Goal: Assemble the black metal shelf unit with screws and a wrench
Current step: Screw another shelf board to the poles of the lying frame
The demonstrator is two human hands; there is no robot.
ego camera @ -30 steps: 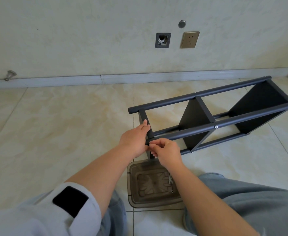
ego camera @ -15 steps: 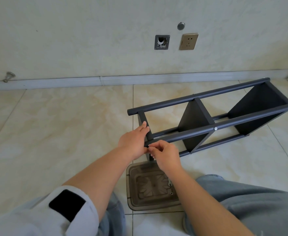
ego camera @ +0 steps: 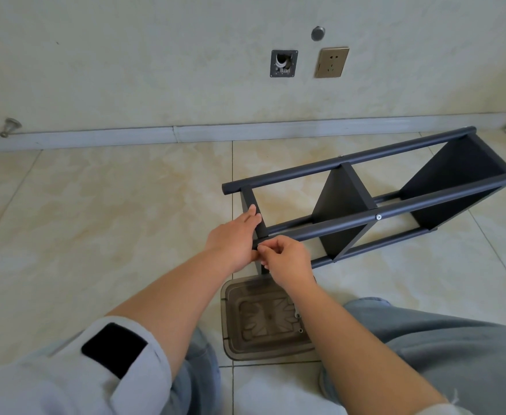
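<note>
shelf unit (ego camera: 374, 205) on its side on floor | left hand (ego camera: 230, 238) bracing end panel, fingers straight | right hand (ego camera: 284, 259) pinching at rail end, likely a screw | probably stiff, light; hold by rails

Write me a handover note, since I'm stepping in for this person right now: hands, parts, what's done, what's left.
Left hand: fingers lie straight along the end crossbar, steadying the shelf unit, which lies on its side on the floor tiles.
Right hand: fingertips pinch at the near end of the front tube; whatever they hold is hidden.
Done: two panels stand between the tubes; a screw sits mid-tube.
Left: finish this end joint. The plastic tray by the knees holds small hardware.
</note>
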